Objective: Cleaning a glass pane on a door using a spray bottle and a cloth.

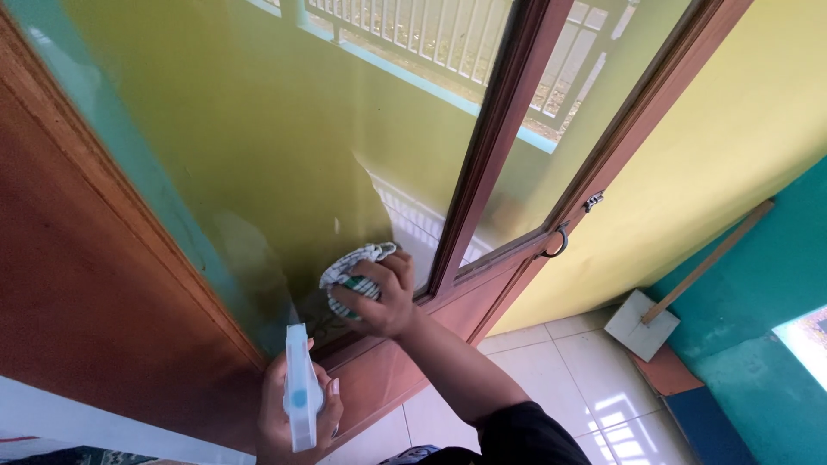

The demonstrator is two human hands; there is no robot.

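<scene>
My right hand (383, 297) presses a crumpled white-and-green checked cloth (349, 267) against the lower part of a glass pane (258, 146) set in a brown wooden window frame (487, 155). My left hand (289, 413) is lower, near the bottom edge of the view. It grips a translucent pale-blue spray bottle (301, 396) held upright, its nozzle end up beside the frame's bottom rail.
A metal ring handle (556, 244) and small latch (592, 201) sit on the frame to the right. A yellow wall, teal wall and white floor tiles (594, 387) lie beyond. A wooden stick with a flat white board (642, 323) leans in the corner.
</scene>
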